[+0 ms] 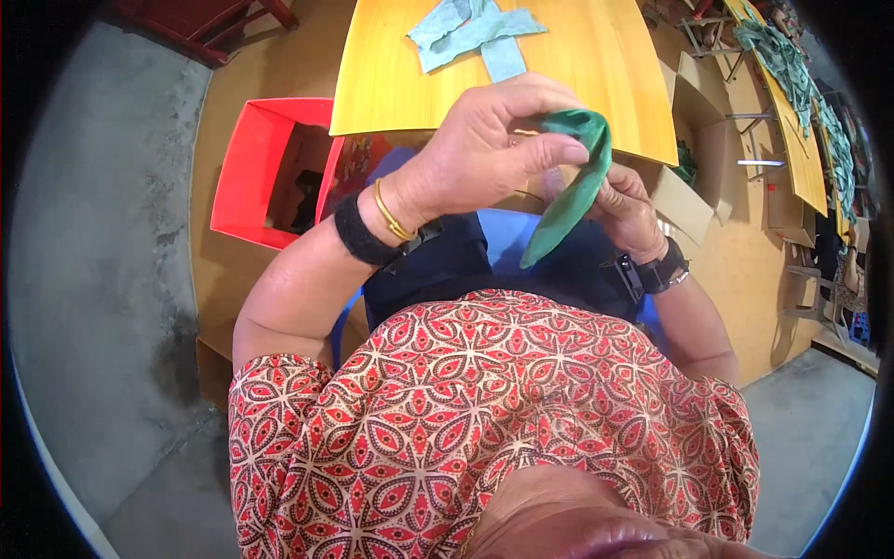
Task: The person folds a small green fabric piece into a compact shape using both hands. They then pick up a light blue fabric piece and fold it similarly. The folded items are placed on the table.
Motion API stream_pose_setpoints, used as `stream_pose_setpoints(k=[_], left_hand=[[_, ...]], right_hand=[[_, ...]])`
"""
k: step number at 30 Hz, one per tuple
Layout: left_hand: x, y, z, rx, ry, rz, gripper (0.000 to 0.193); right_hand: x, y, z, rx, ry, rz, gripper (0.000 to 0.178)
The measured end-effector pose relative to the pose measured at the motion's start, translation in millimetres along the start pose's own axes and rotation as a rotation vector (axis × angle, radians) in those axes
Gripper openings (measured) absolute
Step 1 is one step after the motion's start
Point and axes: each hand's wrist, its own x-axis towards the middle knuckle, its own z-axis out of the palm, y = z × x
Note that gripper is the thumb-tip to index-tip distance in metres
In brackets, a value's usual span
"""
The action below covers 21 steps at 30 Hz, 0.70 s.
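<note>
A folded piece of green cloth (pixel 570 207) hangs over my lap, just off the near edge of the yellow table (pixel 391 88). My left hand (pixel 507 140) pinches its upper end between thumb and fingers. On the other side of the cloth, my right hand (pixel 635 212) is closed at its edge; part of those fingers is hidden behind the fabric. Several flat blue-green cloth pieces (pixel 475 37) lie overlapping on the table, beyond my left hand.
A red open box (pixel 250 177) with dark contents stands left of the table. Open cardboard boxes (pixel 703 107) are at its right. Farther right, another long table (pixel 792 154) carries heaped green cloth (pixel 782 65), and a person's arm (pixel 851 270) shows at the edge.
</note>
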Motion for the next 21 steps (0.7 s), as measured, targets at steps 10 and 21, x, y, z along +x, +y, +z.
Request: stream_pose_setpoints(k=[10, 21], left_hand=[[-4, 1, 5, 0.344, -0.088, 0.002, 0.015], [-3, -5, 8, 0.504, -0.177, -0.015, 0.016]], right_hand=[[-3, 2, 16, -0.072, -0.026, -0.026, 0.024], [-5, -12, 21, -0.112, 0.027, 0.041, 0.022]])
